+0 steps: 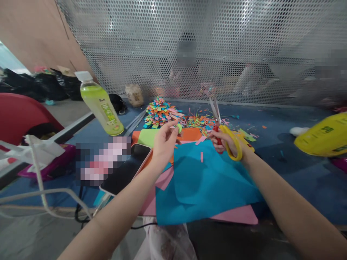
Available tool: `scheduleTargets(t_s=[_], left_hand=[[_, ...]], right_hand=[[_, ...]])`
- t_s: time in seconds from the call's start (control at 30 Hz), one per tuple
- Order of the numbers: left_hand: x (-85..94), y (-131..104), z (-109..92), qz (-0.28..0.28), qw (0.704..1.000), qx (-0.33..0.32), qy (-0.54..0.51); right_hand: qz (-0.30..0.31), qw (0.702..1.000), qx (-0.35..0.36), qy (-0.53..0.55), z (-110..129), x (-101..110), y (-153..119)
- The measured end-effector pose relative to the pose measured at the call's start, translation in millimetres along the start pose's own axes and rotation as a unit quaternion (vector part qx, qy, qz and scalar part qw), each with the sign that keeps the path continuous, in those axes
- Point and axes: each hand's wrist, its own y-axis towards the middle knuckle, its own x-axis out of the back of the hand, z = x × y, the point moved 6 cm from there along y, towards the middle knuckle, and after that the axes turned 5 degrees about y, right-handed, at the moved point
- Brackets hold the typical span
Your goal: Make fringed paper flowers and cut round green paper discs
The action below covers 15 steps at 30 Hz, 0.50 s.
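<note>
My right hand (pixel 221 139) is closed around a pair of scissors (pixel 215 107) with red and yellow on the handles. The blades point up and away, slightly apart. My left hand (pixel 166 141) pinches a small light-green piece (pixel 179 128) between thumb and fingers; its exact form is hard to make out. Below both hands lies a large blue sheet (pixel 200 187), with a short pink strip (pixel 201 157) on it. Under it are pink sheets (pixel 238 215), and beyond it an orange sheet (pixel 189 134) and a green sheet (pixel 146 138).
Behind my left hand stands a cone-shaped pile of colourful pieces (pixel 158 113), with scattered scraps (pixel 200 121) beside it. A phone (pixel 126 169), a tilted-looking drink bottle (pixel 101 104) and a tissue pack (pixel 51 162) are left. A yellow bottle (pixel 322 135) is right; a perforated metal panel (pixel 151 47) rises behind.
</note>
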Motion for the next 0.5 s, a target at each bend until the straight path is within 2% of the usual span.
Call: scheduleTargets(t_s=[0.07, 0.13, 0.33, 0.5], left_hand=[[-1.2, 1, 5, 0.004, 1.000, 0.023, 0.004], [-5.4, 0, 9, 0.023, 0.999, 0.047, -0.003], [-31.4, -15, 21, 0.157, 0.983, 0.098, -0.007], [-41.6, -16, 27, 0.211, 0.973, 0.092, -0.012]], right_hand=[[-0.039, 0.999, -0.006, 0.003, -1, -1, 0], [-0.041, 0.999, -0.006, 0.006, -1, -8, -3], [0.024, 0.994, 0.097, -0.053, 11, -32, -19], [0.024, 0.993, 0.101, -0.054, 15, -37, -25]])
